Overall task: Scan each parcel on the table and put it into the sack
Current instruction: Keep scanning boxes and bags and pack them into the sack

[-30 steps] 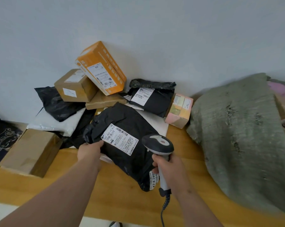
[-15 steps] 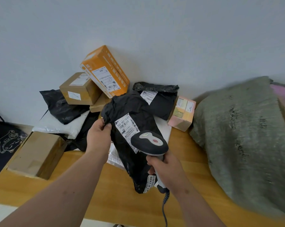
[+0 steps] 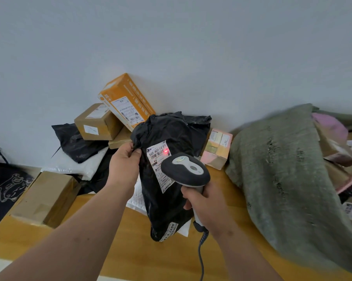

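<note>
Item: black poly-bag parcel [image 3: 167,179], held upright above the desk [image 3: 120,250] in front of the parcel pile, its lower end close to a white mailer [image 3: 137,199]; whether it touches cannot be told.

Left hand [image 3: 123,165]: grip pinched on the bag's upper left edge, fingers and thumb curled round the film.

Right hand [image 3: 206,203]: grip clamped on the handle of the scanner [image 3: 185,172], whose head covers part of the shipping label [image 3: 159,164]. A red dot sits at the right end of the barcode.

Sack [image 3: 288,179]: grey-green, slumped at the right, its mouth facing right with parcels inside.

Risks, as judged:
- The dot lies off-centre; the read may fail if the creased film tilts the label.
- The bag hangs from one pinched edge and may slip or swing.

Change from a second ago: the parcel, then lying tilted on the pile, is now lifted upright; the scanner has risen close to the label; the red dot is new.
</note>
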{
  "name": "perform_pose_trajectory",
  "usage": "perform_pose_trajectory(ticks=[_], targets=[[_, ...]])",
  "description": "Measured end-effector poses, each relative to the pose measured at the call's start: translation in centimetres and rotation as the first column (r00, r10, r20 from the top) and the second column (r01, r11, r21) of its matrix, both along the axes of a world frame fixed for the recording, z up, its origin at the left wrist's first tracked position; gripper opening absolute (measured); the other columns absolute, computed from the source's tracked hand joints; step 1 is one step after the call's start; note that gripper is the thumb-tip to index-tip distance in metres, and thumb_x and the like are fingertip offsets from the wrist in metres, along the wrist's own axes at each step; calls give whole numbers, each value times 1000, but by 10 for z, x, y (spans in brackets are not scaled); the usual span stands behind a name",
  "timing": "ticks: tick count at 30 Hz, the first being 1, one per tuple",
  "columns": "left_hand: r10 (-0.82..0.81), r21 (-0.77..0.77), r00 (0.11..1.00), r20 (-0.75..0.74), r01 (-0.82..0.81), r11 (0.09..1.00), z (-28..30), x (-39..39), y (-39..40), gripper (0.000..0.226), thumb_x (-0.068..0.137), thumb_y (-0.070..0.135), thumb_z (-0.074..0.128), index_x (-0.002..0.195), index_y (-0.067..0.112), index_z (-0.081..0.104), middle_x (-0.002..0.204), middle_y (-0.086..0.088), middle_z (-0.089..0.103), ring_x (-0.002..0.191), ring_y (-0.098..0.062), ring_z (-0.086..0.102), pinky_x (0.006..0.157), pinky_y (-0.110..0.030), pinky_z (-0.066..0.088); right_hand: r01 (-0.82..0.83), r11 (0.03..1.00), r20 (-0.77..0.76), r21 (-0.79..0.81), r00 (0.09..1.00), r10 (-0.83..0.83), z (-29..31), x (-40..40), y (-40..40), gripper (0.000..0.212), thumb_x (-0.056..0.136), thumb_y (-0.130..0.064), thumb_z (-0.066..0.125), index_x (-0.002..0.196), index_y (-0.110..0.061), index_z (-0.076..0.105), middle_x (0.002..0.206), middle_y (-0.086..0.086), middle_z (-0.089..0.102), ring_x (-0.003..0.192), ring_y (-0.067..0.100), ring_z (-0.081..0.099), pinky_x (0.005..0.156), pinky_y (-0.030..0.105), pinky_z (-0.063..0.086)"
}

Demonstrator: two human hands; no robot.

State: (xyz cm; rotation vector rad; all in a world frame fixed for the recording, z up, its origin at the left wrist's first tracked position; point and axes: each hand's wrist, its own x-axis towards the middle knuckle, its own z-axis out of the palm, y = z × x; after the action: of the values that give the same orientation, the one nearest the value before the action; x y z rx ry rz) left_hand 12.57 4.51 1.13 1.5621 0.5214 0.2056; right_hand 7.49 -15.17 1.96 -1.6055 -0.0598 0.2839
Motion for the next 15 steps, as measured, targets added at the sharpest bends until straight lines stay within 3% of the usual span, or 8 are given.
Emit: perform_pose_trajectory(ticks=[3, 7, 10, 15], targets=[[-6, -11, 1000, 26, 6, 1000, 4, -3, -9, 28, 103, 12, 48, 98, 30, 68, 101, -1, 74, 100, -21, 69, 94, -44, 55, -3, 1000, 13, 3, 1000, 3, 2, -3, -7, 25, 93, -9, 62, 96, -33, 65, 67, -9, 61, 63, 6, 56, 61, 19, 53], [-11, 2, 999, 42, 11, 1000, 7, -8, -17, 28, 103, 11, 48, 102, 29, 69, 104, -1, 74, 102, -22, 68, 96, -46, 54, -3, 1000, 31, -14, 1000, 3, 3, -5, -18, 16, 92, -9, 62, 98, -23, 65, 63, -11, 58, 63, 8, 56, 59, 15, 49], [-10, 20, 999, 52, 9, 1000, 10, -11, -23, 26, 102, 12, 48, 109, 25, 69, 105, 0, 74, 102, -22, 68, 96, -46, 53, -10, 1000, 50, -5, 999, 10, 5, -8, -26, 18, 93, -7, 62, 97, -25, 65, 62, -11, 58, 60, 5, 55, 58, 15, 49], [-8, 56, 997, 78, 4, 998, 22, -17, -40, 27, 103, 11, 47, 104, 27, 70, 101, 1, 74, 100, -22, 68, 91, -41, 55, 4, 1000, 51, 3, 999, -4, 5, -9, -41, 17, 92, -10, 64, 107, -18, 65, 64, -15, 61, 65, 9, 58, 57, 13, 48]])
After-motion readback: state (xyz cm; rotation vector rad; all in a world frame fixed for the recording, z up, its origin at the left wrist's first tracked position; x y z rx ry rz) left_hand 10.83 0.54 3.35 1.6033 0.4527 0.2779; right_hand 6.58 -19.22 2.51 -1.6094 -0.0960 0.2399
